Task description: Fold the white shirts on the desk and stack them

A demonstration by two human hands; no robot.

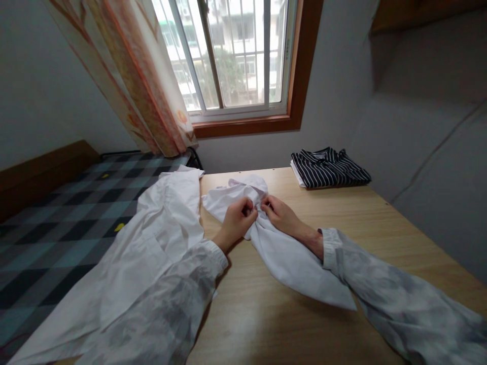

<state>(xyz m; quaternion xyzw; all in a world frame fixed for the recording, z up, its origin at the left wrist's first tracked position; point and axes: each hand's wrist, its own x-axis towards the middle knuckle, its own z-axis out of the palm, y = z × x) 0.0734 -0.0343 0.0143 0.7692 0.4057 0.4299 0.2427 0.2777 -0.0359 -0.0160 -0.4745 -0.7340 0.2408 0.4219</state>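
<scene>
A white garment (289, 256), crumpled and probably a shirt, lies on the wooden table with one end trailing toward the right front. My left hand (240, 217) pinches its gathered cloth between thumb and fingers. Just beside it, my right hand (279, 214) grips the same bunched part from the other side. What lies right between the fingertips is too small to make out. To the left, more white cloth (167, 218) with a pocket-like patch spreads along the table's left side; whether it joins the held piece I cannot tell.
A folded black-and-white striped shirt (330, 168) rests on white cloth at the table's (380, 253) back right. Left of the table is a bed with a checked cover (76, 203). Behind are a window (236, 56) and a patterned curtain (129, 66).
</scene>
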